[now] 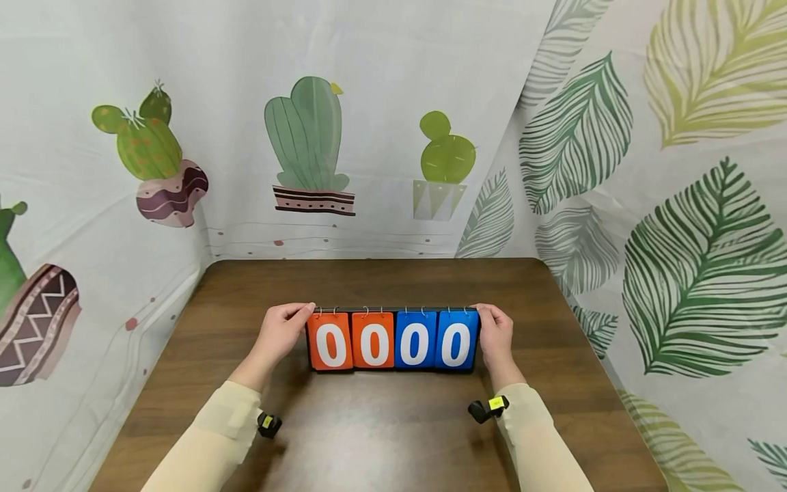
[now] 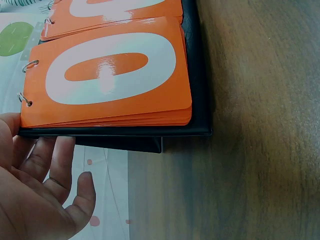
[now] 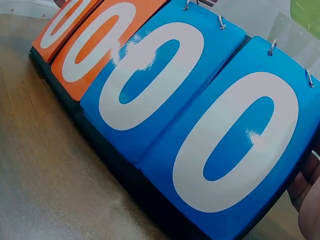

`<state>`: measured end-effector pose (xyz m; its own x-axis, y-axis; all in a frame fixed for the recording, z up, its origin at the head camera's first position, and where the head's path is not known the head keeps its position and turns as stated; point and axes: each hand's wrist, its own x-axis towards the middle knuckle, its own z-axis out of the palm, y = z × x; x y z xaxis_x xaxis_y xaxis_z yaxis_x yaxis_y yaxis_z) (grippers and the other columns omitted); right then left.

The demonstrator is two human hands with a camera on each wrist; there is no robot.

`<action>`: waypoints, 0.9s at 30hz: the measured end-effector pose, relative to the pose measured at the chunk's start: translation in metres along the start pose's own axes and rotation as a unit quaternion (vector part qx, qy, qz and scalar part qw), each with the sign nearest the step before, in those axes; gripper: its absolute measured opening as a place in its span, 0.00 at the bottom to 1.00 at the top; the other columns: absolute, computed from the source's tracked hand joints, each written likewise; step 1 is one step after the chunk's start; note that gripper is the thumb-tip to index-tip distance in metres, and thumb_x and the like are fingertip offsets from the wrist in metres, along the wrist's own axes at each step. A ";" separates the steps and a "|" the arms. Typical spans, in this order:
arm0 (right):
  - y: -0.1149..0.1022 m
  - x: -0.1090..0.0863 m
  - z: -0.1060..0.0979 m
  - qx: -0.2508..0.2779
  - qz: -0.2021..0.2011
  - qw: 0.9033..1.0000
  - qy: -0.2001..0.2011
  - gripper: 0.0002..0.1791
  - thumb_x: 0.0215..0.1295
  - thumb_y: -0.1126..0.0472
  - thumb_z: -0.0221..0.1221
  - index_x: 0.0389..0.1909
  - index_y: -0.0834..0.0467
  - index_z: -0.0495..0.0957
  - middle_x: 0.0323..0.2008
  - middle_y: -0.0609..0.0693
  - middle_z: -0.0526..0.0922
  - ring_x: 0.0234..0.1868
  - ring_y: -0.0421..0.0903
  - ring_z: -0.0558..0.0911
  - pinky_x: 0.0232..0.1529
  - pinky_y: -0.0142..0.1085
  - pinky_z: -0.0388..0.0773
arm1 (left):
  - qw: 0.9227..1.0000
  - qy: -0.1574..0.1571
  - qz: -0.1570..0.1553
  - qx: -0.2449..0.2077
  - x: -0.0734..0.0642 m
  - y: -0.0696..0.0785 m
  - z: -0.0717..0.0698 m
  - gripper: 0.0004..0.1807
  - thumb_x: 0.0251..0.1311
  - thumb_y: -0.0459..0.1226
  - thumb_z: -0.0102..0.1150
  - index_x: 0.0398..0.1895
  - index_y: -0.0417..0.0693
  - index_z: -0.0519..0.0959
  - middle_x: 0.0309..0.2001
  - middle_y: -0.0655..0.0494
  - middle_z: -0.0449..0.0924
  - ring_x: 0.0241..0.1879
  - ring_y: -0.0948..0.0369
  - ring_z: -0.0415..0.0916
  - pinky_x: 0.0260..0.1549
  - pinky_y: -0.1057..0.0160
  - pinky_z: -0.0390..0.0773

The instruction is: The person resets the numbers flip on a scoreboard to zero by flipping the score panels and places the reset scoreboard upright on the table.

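Note:
A flip scoreboard [image 1: 394,370] with a black backing stands on the wooden table, tilted back. Two orange cards [image 1: 330,342] fill its left half and two blue cards [image 1: 456,339] its right half, each hung on metal rings and showing a white 0. My left hand [image 1: 281,333] pinches the top left corner, thumb in front. In the left wrist view its other fingers [image 2: 61,170] reach behind the black edge. At the opposite top corner, my right hand [image 1: 495,333] grips the board's side; in the right wrist view that hand [image 3: 309,200] is mostly cut off by the frame.
The brown wooden table [image 1: 369,424] has rounded back corners. Behind it hangs a white cloth [image 1: 381,150] printed with potted cacti, and on the right a leaf-printed cloth [image 1: 695,287]. Black wrist cameras [image 1: 269,425] sit on both cream sleeves [image 1: 215,430].

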<state>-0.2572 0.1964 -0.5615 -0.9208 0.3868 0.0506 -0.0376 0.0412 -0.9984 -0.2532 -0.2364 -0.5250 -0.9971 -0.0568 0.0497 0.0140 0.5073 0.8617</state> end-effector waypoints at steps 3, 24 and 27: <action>-0.001 -0.001 -0.004 -0.006 0.006 1.000 -0.009 0.18 0.78 0.54 0.54 0.46 0.65 0.85 0.33 0.35 0.86 0.43 0.42 0.80 0.46 0.31 0.77 | 1.000 -0.004 -0.001 0.004 -0.001 0.000 0.000 0.23 0.72 0.54 0.58 0.54 0.47 0.87 0.44 0.44 0.87 0.35 0.53 0.80 0.34 0.62 0.78; -0.013 0.006 -0.029 -0.050 0.075 0.988 -0.129 0.18 0.78 0.47 0.55 0.45 0.58 0.83 0.28 0.45 0.82 0.30 0.46 0.80 0.40 0.46 0.84 | 0.990 -0.049 0.030 0.126 -0.001 0.016 -0.017 0.29 0.73 0.61 0.52 0.57 0.49 0.83 0.50 0.47 0.86 0.46 0.53 0.81 0.44 0.55 0.81; -0.013 0.007 -0.031 -0.050 0.071 0.987 -0.138 0.19 0.77 0.45 0.56 0.43 0.57 0.84 0.27 0.45 0.81 0.30 0.46 0.80 0.40 0.46 0.85 | 0.987 -0.053 0.036 0.147 0.001 0.021 -0.021 0.30 0.71 0.63 0.51 0.57 0.51 0.83 0.51 0.48 0.86 0.49 0.52 0.81 0.46 0.52 0.81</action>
